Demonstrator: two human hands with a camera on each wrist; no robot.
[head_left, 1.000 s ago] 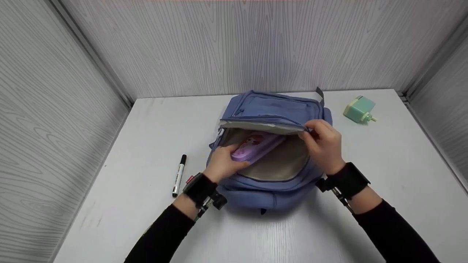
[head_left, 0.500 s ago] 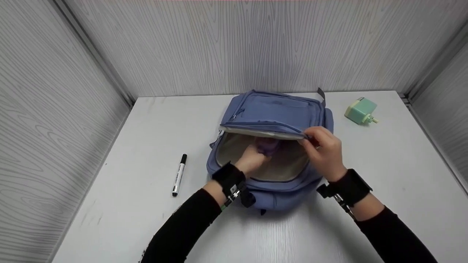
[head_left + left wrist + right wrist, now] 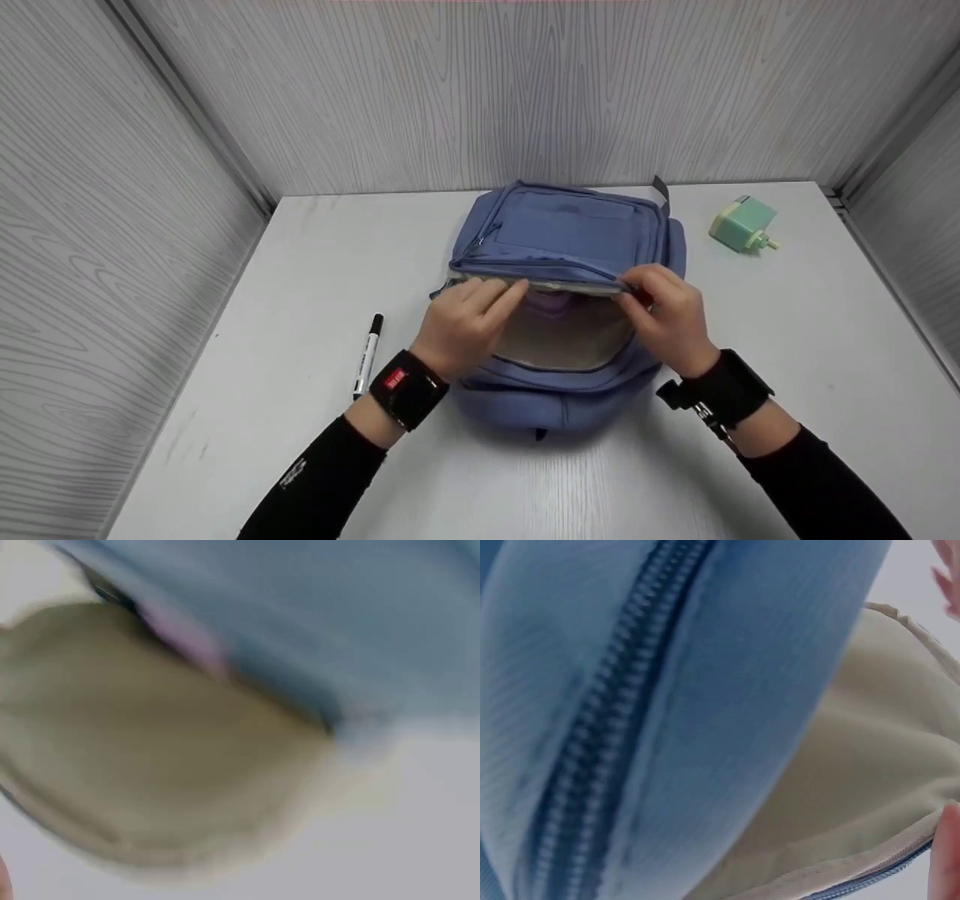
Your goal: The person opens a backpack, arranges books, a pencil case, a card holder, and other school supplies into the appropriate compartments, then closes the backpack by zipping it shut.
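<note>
Lying leftmost, a marker [image 3: 366, 352] is near the left hand [image 3: 466, 324], whose grip at the flap [image 3: 566, 225] I cannot tell. A purple case [image 3: 551, 301] sits mostly hidden inside the blue backpack [image 3: 517, 409]. The right hand [image 3: 666, 319] pinches the flap's edge, apparently holding it up for access; farther right lies a green bottle [image 3: 742, 225]. The pale tabletop [image 3: 300, 270] meets wood-grained walls [image 3: 487, 90].

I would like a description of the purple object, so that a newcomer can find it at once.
On the white table lies an open blue backpack. Look into the opening, just under the flap edge between the left hand and right hand: there the purple object shows, partly hidden, its colour standing out from the beige lining.
</note>
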